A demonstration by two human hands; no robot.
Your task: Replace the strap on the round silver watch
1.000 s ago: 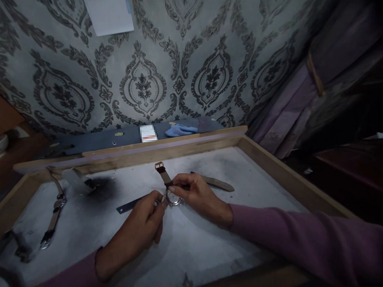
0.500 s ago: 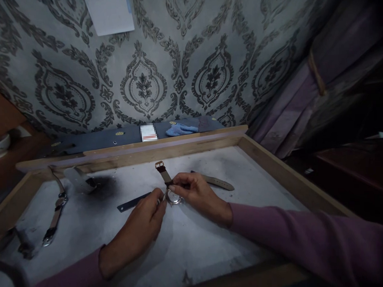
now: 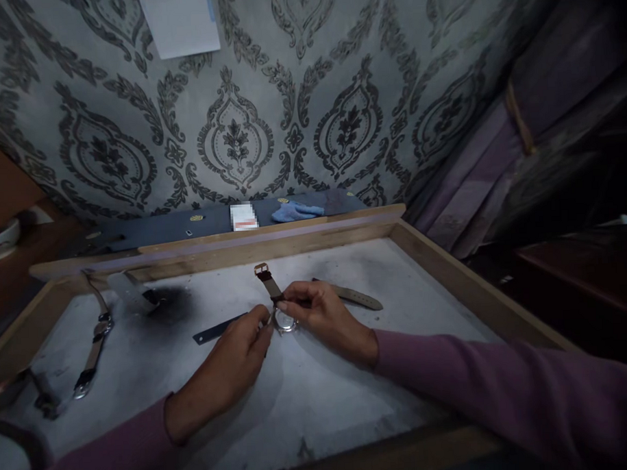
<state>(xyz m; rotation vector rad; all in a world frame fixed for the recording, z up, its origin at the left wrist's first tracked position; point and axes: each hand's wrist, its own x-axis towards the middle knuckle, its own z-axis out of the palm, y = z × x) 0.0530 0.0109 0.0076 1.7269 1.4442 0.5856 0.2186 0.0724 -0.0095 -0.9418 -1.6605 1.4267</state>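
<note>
A wristwatch point(image 3: 285, 320) with a round silvery case lies face down or back up, I cannot tell which, in the middle of the white-bottomed tray. One strap half point(image 3: 269, 284), dark red and beige with a gold-coloured buckle, points away from me at the case's far side. My right hand point(image 3: 329, 323) is closed, thumb and fingers pinching the watch where strap meets case. At the case's left edge, my left hand point(image 3: 238, 354) is closed around something thin, mostly hidden by the fingers. Behind the right hand rests a loose strap piece point(image 3: 359, 298) with holes.
A dark flat ruler-like strip point(image 3: 219, 329) lies partly under my left hand. Another watch point(image 3: 94, 356) and a pale curved holder point(image 3: 133, 295) are at the left. Wooden rims point(image 3: 273, 245) bound the tray; beyond the far one are a blue cloth point(image 3: 297, 211) and a small box point(image 3: 243, 216).
Hardly anything differs: both hands stay at the watch, and my left hand has shifted very slightly. The whole view has moved a little.
</note>
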